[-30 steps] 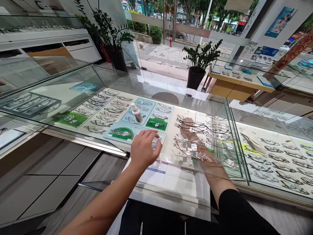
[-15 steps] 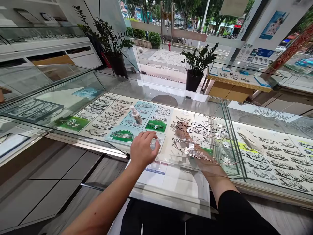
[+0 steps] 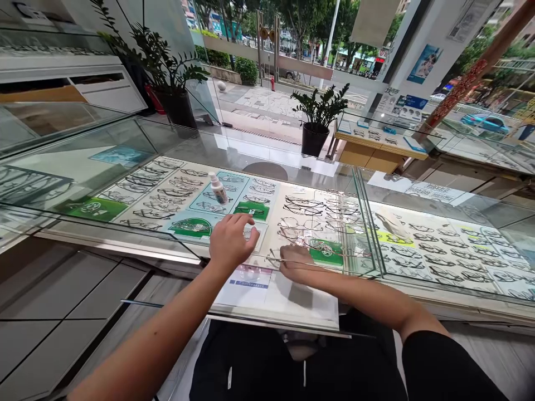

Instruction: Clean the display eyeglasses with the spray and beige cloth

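Observation:
My left hand (image 3: 231,239) lies on the glass top of the display case (image 3: 196,146), fingers curved and thumb apart, holding nothing. At the case's front edge, my right hand (image 3: 296,262) is bent with its fingers closed. A thin-rimmed pair of glasses (image 3: 273,257) sticks out at its fingertips, partly hidden by the hand. Just beyond are clear-framed glasses (image 3: 298,225) with a small white tag, and dark-framed glasses (image 3: 303,205). To the right of that hand is a green card (image 3: 328,253). A white spray bottle (image 3: 218,189) stands beyond my left hand.
Rows of glasses (image 3: 175,192) fill the case on the left, with more glasses (image 3: 453,262) in the case to the right. A white panel (image 3: 251,292) extends toward my lap. Potted plants (image 3: 315,136) and a wooden-sided display table (image 3: 371,156) stand beyond, before a glass front.
My right hand has drawn back from deep among the glasses to the front edge, with thin-rimmed glasses now at its fingertips. My left hand keeps its pose. The view has shifted right.

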### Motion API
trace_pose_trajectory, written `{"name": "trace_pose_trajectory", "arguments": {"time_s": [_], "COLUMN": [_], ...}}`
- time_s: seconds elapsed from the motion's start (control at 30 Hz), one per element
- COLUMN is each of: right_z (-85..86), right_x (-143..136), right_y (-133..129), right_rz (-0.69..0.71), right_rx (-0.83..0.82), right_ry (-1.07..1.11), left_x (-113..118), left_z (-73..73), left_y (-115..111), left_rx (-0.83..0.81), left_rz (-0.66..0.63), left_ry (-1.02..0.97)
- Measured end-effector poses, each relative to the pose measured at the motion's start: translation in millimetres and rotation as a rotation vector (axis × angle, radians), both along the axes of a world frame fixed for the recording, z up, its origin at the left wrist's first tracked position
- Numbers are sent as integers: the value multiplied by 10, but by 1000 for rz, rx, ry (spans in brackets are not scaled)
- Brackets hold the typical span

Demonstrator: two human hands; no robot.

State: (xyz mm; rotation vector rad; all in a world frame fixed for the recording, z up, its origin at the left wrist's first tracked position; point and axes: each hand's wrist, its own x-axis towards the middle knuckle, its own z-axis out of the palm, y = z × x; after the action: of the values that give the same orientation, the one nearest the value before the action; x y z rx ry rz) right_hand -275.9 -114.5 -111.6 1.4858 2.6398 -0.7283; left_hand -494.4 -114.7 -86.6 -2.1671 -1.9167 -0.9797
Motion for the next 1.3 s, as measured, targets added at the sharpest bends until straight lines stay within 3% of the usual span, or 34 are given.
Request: {"name": "trace_pose_trajectory", "arguments": {"time_s": [0.1,0.2,0.33,0.47,0.57,0.7,0.8,0.9,0.97,1.13,1.3], "right_z": [43,218,614,1153,1553,1840,1794,1590,1421,1051,866], "right_x": [139,250,284,309,331,361,419,495,530,526,495], "right_y": [-259,-479,-703,-817,-644,102,866,1508,1786,2038,2030], "right_rz": [99,191,270,302,257,104,78,33,2,-17,-3], "right_rx": [21,-16,-5,26,105,328,466,491,496,501,488], "right_ry": [-19,-43,-62,16,78,95,53,-25,-92,-128,-153], "left_x": [1,-1,-5,-7,-9,-12,-12,-12,-13,-15,-11], "left_z": [-4,-8,-9,-15,-19,-12,0,12,17,20,7], "left_y": [3,4,1,3,9,8,-2,-11,-14,-21,-17], "left_rx": [7,5,-10,-15,-12,-11,-8,-12,-17,-14,-21], "left_rz": [-3,2,-1,-4,3,0,4,6,4,-4,0], "left_ry": [15,29,27,19,14,15,5,1,3,-2,-6]}}
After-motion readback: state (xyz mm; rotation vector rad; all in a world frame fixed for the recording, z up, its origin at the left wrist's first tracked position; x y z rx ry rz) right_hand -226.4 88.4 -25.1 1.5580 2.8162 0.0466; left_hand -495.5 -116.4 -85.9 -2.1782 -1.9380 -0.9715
